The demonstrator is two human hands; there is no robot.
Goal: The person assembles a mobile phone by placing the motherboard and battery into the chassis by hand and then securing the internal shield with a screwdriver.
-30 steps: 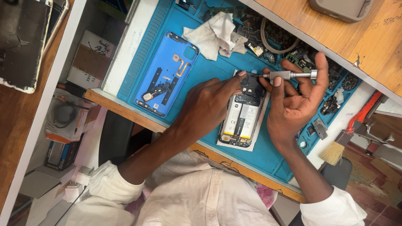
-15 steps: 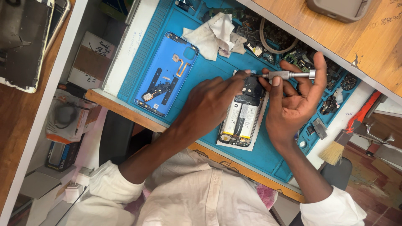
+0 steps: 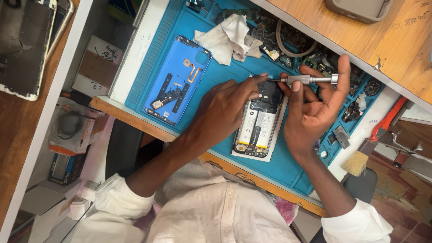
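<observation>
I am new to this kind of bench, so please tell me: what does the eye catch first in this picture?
First, the opened phone with its battery showing, at the middle of the blue work mat. The left hand steadies it while the right hand holds a small metal screwdriver at its top end. To the left lies the detached blue back cover.

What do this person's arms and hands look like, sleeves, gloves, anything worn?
Both hands are bare: no gloves, and no rings or watch that I can see on the left hand or right hand. Each arm wears a white long sleeve rolled back above the forearm, left sleeve and right sleeve, part of a plain white shirt.
</observation>
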